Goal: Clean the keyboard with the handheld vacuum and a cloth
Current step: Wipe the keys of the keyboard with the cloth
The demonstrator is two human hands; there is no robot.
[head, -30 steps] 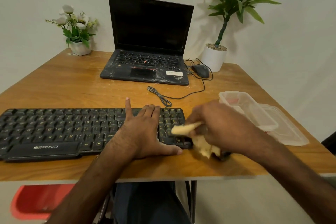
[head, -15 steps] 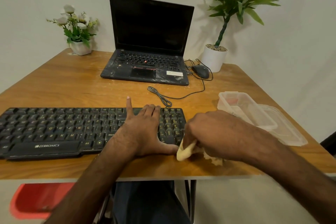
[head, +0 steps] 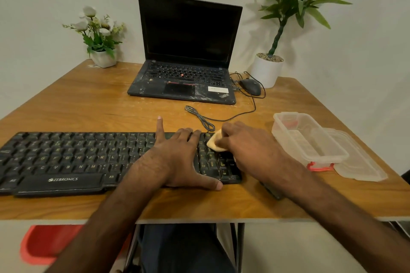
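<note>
Table (head: 88, 99): wood, dusty streaks at the far side. We judge that crumbs swept off the keys would land here and need a second pass.

Keyboard (head: 66, 157): long, black, along the near edge, its right end under both hands. It sits close to the table's lip, so a hard stroke toward us could slide it off. Only the left hand is bracing it.

Plastic container (head: 306, 139): open, just right of the working arm. A wide swing to the right could knock it.

Left hand (head: 177, 157): flat, fingers spread and straight, pressing the keys right of centre. Its weight may hold keys down or hide dirt.

Right hand (head: 250, 150): fingers curled round the cloth (head: 216, 143), a yellow wad on the far right corner of the keys. A fold could catch a keycap and lift it.

Cable (head: 199, 117): coiled just beyond the cloth, so it may snag.

Dark object (head: 271, 190): under the right forearm, at the near edge. We cannot tell whether it is the vacuum. The arm could nudge it off.
</note>
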